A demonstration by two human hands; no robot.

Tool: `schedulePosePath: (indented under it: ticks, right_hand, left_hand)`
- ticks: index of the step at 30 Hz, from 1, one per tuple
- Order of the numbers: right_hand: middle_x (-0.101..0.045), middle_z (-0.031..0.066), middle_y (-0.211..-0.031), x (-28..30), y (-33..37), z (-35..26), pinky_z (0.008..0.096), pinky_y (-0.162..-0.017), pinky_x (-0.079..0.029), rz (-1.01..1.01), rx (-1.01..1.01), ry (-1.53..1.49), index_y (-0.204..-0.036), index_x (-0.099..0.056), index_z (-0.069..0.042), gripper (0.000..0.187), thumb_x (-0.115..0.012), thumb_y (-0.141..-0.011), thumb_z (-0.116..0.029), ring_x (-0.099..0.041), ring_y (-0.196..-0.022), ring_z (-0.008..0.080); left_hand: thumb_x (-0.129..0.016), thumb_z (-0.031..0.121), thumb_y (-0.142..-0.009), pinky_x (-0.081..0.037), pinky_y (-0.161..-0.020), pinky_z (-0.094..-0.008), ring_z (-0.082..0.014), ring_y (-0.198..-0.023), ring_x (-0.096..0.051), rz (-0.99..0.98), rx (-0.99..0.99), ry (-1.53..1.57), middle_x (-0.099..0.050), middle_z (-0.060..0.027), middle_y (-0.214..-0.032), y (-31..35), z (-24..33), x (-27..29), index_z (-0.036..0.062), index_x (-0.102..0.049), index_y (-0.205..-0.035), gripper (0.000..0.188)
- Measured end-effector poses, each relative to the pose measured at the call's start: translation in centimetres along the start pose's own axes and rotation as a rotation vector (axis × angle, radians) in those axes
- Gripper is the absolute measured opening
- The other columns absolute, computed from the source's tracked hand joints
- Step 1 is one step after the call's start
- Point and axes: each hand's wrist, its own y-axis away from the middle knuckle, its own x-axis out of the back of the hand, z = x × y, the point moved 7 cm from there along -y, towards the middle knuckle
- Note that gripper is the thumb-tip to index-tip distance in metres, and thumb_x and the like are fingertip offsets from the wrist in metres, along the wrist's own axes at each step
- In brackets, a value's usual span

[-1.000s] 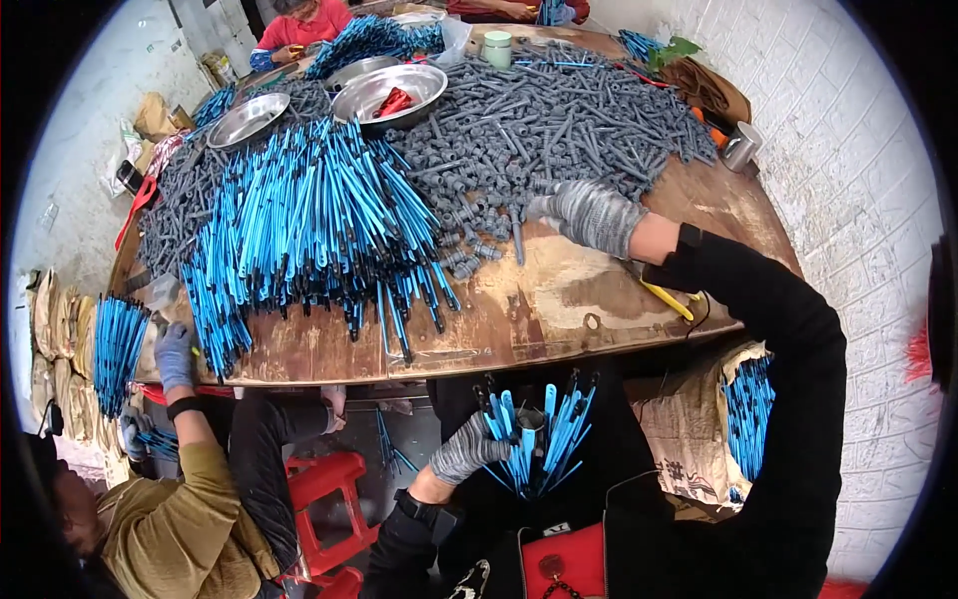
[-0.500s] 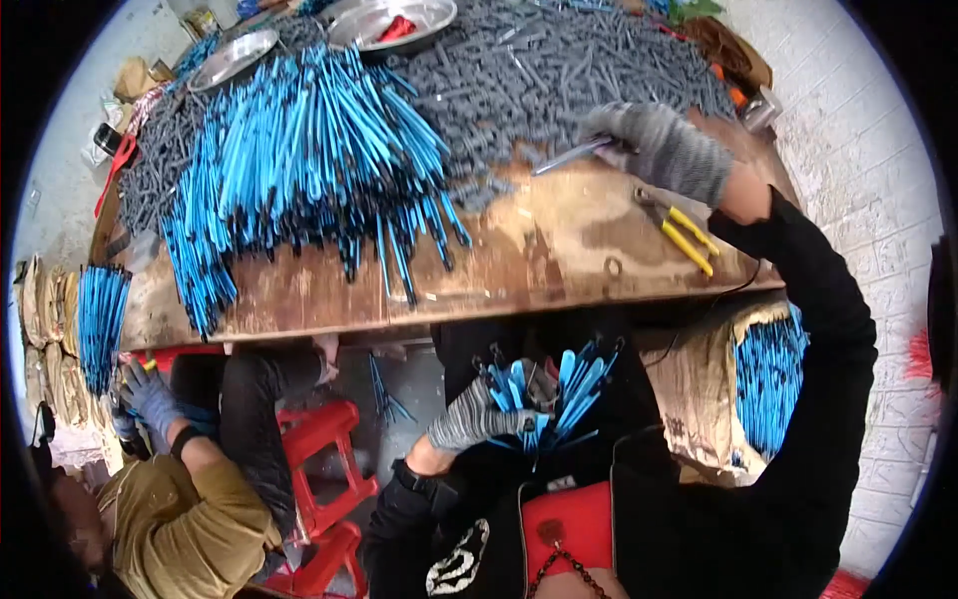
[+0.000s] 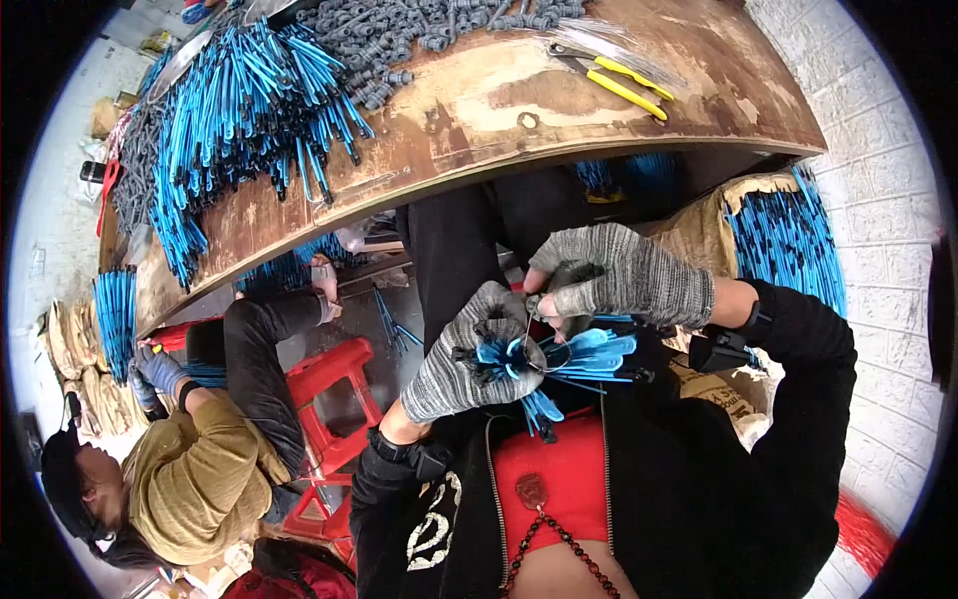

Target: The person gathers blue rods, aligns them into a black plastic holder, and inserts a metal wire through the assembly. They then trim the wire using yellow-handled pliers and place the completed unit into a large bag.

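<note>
Blue sticks (image 3: 609,347) sit before the table (image 3: 479,115) — left hand (image 3: 457,364) fingers clamped round them. Right hand (image 3: 631,278) alongside: finger grip, cannot tell.

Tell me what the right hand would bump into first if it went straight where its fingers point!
Pointing leftward, the right hand would probably meet the left hand first, the one holding blue sticks. Depth there is hard to judge.

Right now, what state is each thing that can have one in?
Left hand: closed around blue sticks
Right hand: fingers curled; grip unclear
Blue sticks: bunched, ends splayed
Pliers: lying down, handles apart
Brown sack: open, filled
Grey parts: loosely heaped
Black jacket: unzipped
</note>
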Motion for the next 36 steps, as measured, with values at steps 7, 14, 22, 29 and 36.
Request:
schedulePosePath:
  ticks: [7,14,22,29,36]
  right_hand:
    - [-0.066,0.0064,-0.077,0.4,1.0,-0.5,0.0263,-0.072,-0.050,-0.136,0.067,0.186,-0.090,-0.067,0.001,0.019,-0.067,-0.084,-0.017,-0.064,-0.078,0.0137]
    - [-0.067,0.0088,-0.091,1.6,1.2,-0.2,0.0295,-0.082,-0.048,-0.161,0.156,0.256,-0.096,-0.066,-0.001,0.024,-0.069,-0.081,-0.020,-0.062,-0.092,0.0148]
    - [-0.068,0.0096,-0.081,1.4,0.7,-0.8,0.0289,-0.073,-0.049,-0.104,0.120,0.271,-0.093,-0.067,0.000,0.020,-0.065,-0.079,-0.014,-0.064,-0.079,0.0147]
    - [-0.068,0.0104,-0.079,1.5,0.5,-1.1,0.0285,-0.073,-0.050,-0.008,0.019,0.216,-0.092,-0.068,-0.001,0.020,-0.067,-0.079,-0.016,-0.065,-0.076,0.0161]
    - [-0.069,0.0080,-0.081,0.8,0.0,-1.7,0.0277,-0.072,-0.052,-0.077,0.233,0.394,-0.087,-0.070,-0.001,0.014,-0.068,-0.080,-0.013,-0.066,-0.078,0.0148]
  left_hand:
    - [-0.081,0.013,-0.069,-0.046,-0.083,-0.0299,-0.0169,-0.091,-0.058,0.075,-0.073,-0.108,-0.060,-0.0054,-0.096,-0.9,0.3,-0.7,0.0051,-0.067,-0.093,0.029]
    - [-0.082,0.013,-0.068,-0.047,-0.082,-0.0308,-0.0162,-0.092,-0.058,0.077,-0.030,-0.121,-0.062,-0.0068,-0.096,-1.8,-1.0,-0.3,0.0034,-0.066,-0.094,0.032]
    - [-0.081,0.011,-0.070,-0.048,-0.083,-0.0278,-0.0110,-0.091,-0.058,0.041,0.125,0.055,-0.064,-0.0029,-0.097,-1.8,-1.0,-0.4,0.0017,-0.059,-0.111,0.047]
    - [-0.080,0.000,-0.066,-0.046,-0.096,-0.0349,-0.0201,-0.108,-0.057,0.024,0.199,0.211,-0.061,-0.0113,-0.116,-1.1,-1.3,0.0,0.0035,-0.046,-0.128,0.071]
    - [-0.081,0.011,-0.070,-0.049,-0.080,-0.0274,-0.0105,-0.089,-0.058,0.071,0.155,0.091,-0.064,-0.0030,-0.096,-0.6,-1.2,0.6,0.0022,-0.060,-0.106,0.043]
